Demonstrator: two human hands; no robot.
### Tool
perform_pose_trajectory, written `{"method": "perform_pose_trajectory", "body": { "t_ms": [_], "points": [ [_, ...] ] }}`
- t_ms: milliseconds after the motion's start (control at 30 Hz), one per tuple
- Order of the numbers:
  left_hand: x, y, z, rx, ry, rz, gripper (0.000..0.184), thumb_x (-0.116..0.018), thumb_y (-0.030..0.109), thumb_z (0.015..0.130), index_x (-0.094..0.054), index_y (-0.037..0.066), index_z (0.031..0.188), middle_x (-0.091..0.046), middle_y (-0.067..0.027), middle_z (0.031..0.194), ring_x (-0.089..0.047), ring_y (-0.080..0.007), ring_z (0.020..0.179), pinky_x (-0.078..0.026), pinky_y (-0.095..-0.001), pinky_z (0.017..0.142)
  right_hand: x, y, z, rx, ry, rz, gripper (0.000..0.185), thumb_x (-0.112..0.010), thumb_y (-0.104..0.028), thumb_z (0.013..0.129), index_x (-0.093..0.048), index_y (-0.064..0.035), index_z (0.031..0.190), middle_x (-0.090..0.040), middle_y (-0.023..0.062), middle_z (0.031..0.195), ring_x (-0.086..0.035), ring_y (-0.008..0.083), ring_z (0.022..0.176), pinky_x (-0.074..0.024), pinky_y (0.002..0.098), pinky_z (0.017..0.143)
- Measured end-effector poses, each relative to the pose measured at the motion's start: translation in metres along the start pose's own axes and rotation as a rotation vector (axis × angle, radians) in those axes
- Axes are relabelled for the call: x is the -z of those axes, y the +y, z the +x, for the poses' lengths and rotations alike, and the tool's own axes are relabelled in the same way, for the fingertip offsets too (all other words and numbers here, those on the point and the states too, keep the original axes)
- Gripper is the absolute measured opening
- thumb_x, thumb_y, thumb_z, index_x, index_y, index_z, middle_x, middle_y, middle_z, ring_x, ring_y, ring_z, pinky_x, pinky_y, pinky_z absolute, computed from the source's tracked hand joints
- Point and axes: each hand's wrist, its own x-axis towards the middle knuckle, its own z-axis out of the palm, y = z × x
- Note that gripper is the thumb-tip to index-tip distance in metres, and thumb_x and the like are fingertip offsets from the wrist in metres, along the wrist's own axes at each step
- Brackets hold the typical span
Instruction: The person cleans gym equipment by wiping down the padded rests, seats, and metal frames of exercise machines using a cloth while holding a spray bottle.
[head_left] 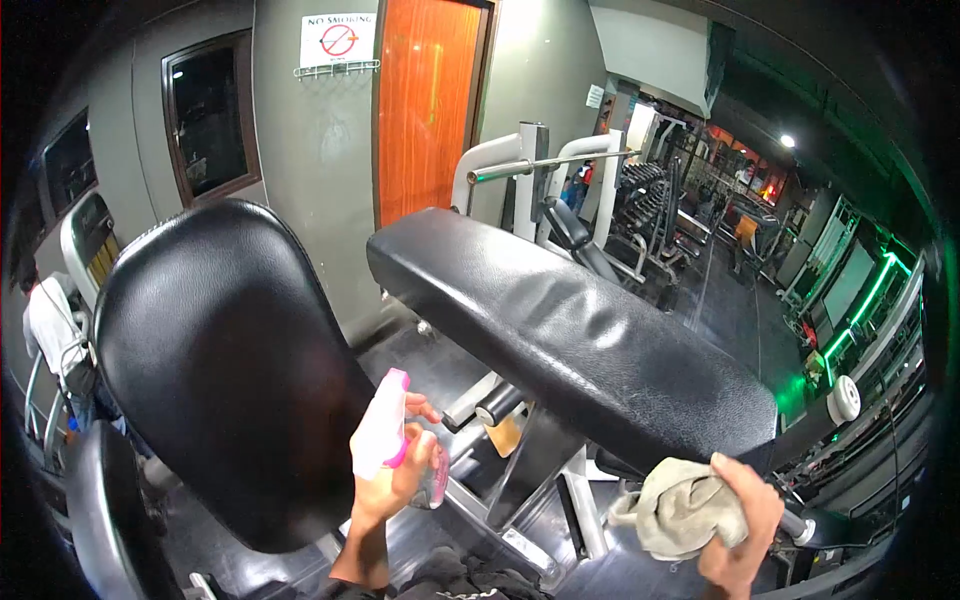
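My left hand (383,488) is closed around a spray bottle (383,418) with a white and pink head, held upright between two black pads. Part of its clear pinkish body shows below the fingers. My right hand (752,522) grips a crumpled grey-beige cloth (688,508) by the near right end of a long black padded bench (540,300). I cannot tell whether the cloth touches the pad. Nearest my left hand, on its left side, stands a large black backrest pad (225,350).
Behind the bench is a rack with a metal barbell (550,165). Dumbbells (640,200) line a rack farther back. An orange-brown door (425,110) and a no smoking sign (338,40) are on the grey wall. A person (55,325) in white is at the far left.
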Motion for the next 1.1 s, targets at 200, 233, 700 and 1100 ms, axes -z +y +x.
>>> {"method": "perform_pose_trajectory", "body": {
  "t_ms": [200, 233, 700, 1100],
  "points": [
    [0.016, -0.006, 0.015, -0.002, -0.059, -0.231, 0.057, -0.054, -0.005, 0.085, -0.033, -0.003, 0.138, -0.054, -0.0148, 0.098, -0.057, -0.0123, 0.06, -0.049, -0.0248, 0.058, -0.013, -0.036, 0.078, -0.084, -0.126, 0.326, 0.057, -0.04, 0.007, 0.062, -0.056, 0.005, 0.117, -0.064, 0.0215, 0.099, -0.066, 0.0338, 0.091, -0.0489, 0.0329, 0.083],
    [0.018, -0.007, 0.019, -0.06, -0.087, -0.162, 0.06, -0.054, -0.004, 0.086, -0.029, -0.003, 0.14, -0.052, -0.014, 0.097, -0.057, -0.0121, 0.061, -0.049, -0.0249, 0.057, -0.019, -0.046, 0.089, -0.148, -0.156, 0.406, 0.057, -0.038, 0.007, 0.064, -0.054, 0.0047, 0.119, -0.064, 0.0207, 0.101, -0.065, 0.033, 0.095, -0.0468, 0.0329, 0.087],
    [0.029, 0.006, 0.023, 0.002, -0.117, -0.389, 0.037, -0.068, 0.004, 0.08, -0.046, -0.008, 0.107, -0.06, -0.0138, 0.077, -0.058, -0.0131, 0.058, -0.048, -0.0245, 0.055, -0.122, -0.057, 0.245, -0.306, -0.297, 0.902, 0.028, -0.049, -0.018, 0.091, -0.055, -0.0029, 0.114, -0.061, 0.0059, 0.099, -0.056, 0.013, 0.088, -0.0453, 0.0282, 0.081],
    [0.03, 0.002, 0.018, -0.058, -0.048, -0.294, 0.035, -0.065, 0.012, 0.083, -0.046, -0.006, 0.107, -0.062, -0.0106, 0.066, -0.059, -0.0176, 0.065, -0.048, -0.032, 0.073, -0.3, -0.089, 0.313, 0.168, -0.446, -0.051, 0.047, -0.057, -0.04, 0.084, -0.055, -0.0066, 0.117, -0.043, 0.0221, 0.123, -0.044, 0.0398, 0.116, -0.0335, 0.0592, 0.097]
  ]
}}
